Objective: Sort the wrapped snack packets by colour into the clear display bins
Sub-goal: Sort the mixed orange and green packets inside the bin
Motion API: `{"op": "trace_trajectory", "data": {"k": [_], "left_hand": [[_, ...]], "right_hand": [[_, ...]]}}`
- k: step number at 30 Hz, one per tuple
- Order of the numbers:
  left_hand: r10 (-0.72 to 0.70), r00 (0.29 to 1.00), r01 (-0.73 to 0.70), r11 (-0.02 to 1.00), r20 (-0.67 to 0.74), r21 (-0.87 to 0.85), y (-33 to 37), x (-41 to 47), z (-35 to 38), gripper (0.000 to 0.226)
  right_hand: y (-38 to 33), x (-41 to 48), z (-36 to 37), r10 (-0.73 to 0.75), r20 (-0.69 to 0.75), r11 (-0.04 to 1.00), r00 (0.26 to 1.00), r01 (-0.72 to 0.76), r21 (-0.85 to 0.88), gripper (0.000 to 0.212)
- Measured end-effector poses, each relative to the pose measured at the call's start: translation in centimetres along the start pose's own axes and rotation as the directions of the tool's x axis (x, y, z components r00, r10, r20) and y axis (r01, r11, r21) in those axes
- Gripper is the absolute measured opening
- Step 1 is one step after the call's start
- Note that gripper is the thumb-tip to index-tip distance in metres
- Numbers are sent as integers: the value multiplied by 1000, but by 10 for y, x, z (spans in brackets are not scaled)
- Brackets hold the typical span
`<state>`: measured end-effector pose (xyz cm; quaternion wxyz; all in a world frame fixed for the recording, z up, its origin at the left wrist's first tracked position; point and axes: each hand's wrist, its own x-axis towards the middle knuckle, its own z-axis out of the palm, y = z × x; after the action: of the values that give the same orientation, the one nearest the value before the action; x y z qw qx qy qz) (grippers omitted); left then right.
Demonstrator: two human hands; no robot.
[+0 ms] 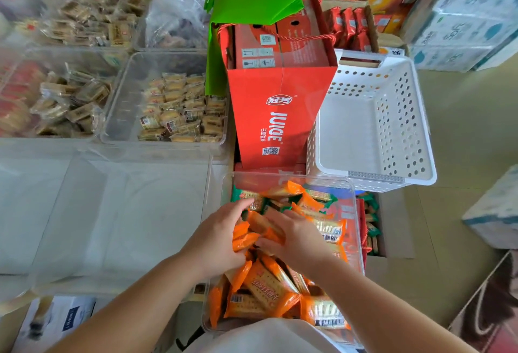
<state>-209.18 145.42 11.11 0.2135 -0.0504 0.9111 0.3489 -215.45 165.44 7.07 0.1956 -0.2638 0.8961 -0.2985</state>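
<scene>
A clear bin (353, 207) right in front of me holds a heap of orange snack packets (269, 288) mixed with a few green packets (238, 193) at its far end. Both hands are down in the heap. My left hand (218, 240) curls around a bunch of orange packets (244, 237). My right hand (297, 237) faces it, its fingers closed on the same bunch from the other side. To the left lies a large clear bin (117, 212) with nothing in it.
Farther left, clear bins hold tan packets (179, 109) and brown ones (70, 106). A red juice carton (277, 111) stands behind the near bin, a white perforated basket (375, 125) to its right. A cardboard box (392, 229) with green packets sits on the right.
</scene>
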Motion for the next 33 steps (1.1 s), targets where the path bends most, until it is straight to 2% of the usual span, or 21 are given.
{"op": "trace_trajectory", "data": {"k": [2,3,5,7,11,13,15,16,17,19,21,24,26,30,33], "left_hand": [[8,999,-11,999,51,51,1,2,4,107],[18,998,-22,997,60,73,0,4,6,105],[35,999,-36,996,13,78,-2,8,8,86],[15,997,-10,998,-81,65,-4,9,8,68],[-10,985,26,995,-171,91,-7,-2,9,60],[-29,974,45,997,-226,65,-8,-12,9,59],[-53,949,65,997,-310,29,-10,-21,6,57],[-81,936,86,996,-342,-2,-11,-26,4,55],[-113,924,109,994,-364,-33,-11,-30,1,54],[-170,914,155,985,-368,-70,-9,-36,-3,51],[-194,916,178,981,-352,-78,-9,-38,-6,50],[-222,917,201,975,-332,-96,-12,-39,-7,49],[-236,913,213,971,-333,-103,-14,-41,-7,50],[-272,902,241,961,-336,-133,-14,-41,-9,52],[-265,908,227,962,-326,-150,-17,-40,-9,53]], "right_hand": [[-4,0,1,1,33,998,999,-3,62,55],[-6,0,-1,24,56,993,998,-30,118,59],[-12,3,-3,78,135,973,988,-104,204,73],[-18,7,-6,80,211,965,974,-128,227,78],[-21,21,-19,57,308,958,950,-139,251,73],[-19,29,-24,31,375,931,926,-164,327,72],[-21,35,-25,-10,373,863,928,-181,472,59],[-22,40,-23,-2,342,852,940,-178,492,50],[-23,47,-20,31,304,882,952,-169,440,45],[-18,66,-11,73,244,977,967,-118,179,42],[-17,83,-2,80,313,996,946,-67,-51,56],[-19,97,15,136,465,978,875,-44,-204,78],[-21,101,24,142,443,948,885,6,-318,86],[-20,102,26,96,385,871,918,110,-479,70],[-13,93,26,76,429,850,900,167,-500,63]]}}
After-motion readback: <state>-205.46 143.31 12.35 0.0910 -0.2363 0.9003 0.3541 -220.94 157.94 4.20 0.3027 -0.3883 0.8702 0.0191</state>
